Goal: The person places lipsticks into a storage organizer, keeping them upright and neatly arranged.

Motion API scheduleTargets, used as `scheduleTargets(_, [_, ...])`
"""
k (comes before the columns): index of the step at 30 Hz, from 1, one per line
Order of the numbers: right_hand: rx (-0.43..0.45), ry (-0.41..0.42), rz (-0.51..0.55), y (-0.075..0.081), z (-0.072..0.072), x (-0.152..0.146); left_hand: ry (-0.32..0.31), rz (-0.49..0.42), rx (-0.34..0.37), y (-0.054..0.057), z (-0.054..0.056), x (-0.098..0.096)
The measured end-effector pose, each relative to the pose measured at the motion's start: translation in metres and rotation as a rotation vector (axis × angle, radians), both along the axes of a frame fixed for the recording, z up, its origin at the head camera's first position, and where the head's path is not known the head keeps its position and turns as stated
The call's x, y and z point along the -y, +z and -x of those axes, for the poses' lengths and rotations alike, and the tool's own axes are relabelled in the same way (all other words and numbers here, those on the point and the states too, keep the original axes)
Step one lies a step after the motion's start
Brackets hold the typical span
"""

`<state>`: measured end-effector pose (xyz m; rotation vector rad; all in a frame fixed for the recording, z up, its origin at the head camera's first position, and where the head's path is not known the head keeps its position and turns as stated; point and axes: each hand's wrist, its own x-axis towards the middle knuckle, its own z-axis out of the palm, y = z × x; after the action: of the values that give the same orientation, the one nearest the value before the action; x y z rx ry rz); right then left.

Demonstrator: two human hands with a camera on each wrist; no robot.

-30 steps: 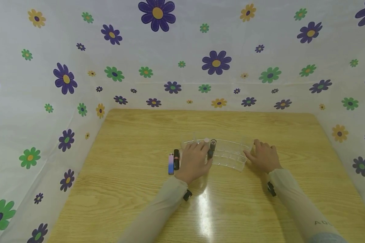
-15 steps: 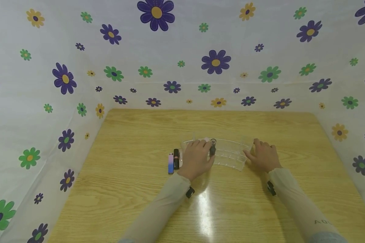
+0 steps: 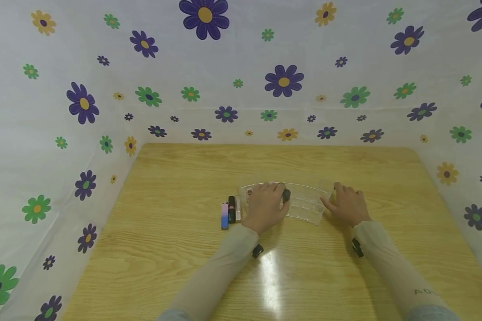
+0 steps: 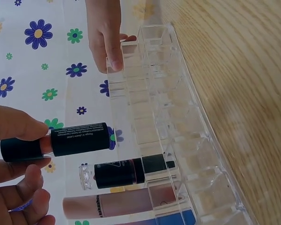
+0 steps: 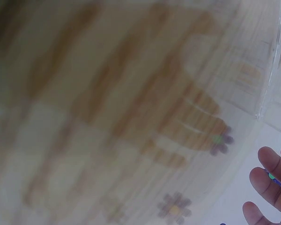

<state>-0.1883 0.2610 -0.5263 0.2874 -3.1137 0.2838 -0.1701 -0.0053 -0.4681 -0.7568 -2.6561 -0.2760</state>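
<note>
A clear acrylic organizer [image 3: 303, 203] with rows of compartments stands on the table. My left hand [image 3: 266, 206] is over its left half and grips a black lipstick [image 4: 82, 139] between thumb and fingers. The lipstick, with a reddish band at its middle, is apart from the compartments in the left wrist view. At the organizer's right end, my right hand [image 3: 348, 205] holds its corner, the thumb resting on a clear side panel. Toward the left end stand a black tube with a clear tip [image 4: 124, 172], a pinkish tube [image 4: 117, 203] and a blue-and-pink tube [image 3: 225, 215].
The wooden table [image 3: 164, 258] is bordered by a white sheet [image 3: 241, 53] with purple, green and yellow flowers. A black tube [image 3: 232, 209] is close beside the blue-and-pink one. Much of the right wrist view is blurred.
My left hand has moved to the right over the organizer, carrying the black lipstick. A round reddish tube top now shows at its left. My right hand stays at the right end.
</note>
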Motion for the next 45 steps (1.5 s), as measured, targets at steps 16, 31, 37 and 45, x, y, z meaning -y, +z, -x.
scheduleTargets(16, [-0.005,-0.001,-0.015,-0.001,0.001,0.0,0.054,-0.037,-0.025,-0.006,0.01,-0.019])
scheduleTargets(31, [-0.013,-0.007,0.003,0.001,0.001,0.0,0.091,0.018,0.038,-0.012,0.017,-0.028])
scheduleTargets(37, [-0.004,-0.01,0.011,0.001,0.0,0.0,0.13,0.037,0.034,-0.012,0.016,-0.031])
scheduleTargets(45, [0.008,-0.01,0.005,0.002,0.0,0.001,0.154,0.029,-0.002,-0.013,0.015,-0.036])
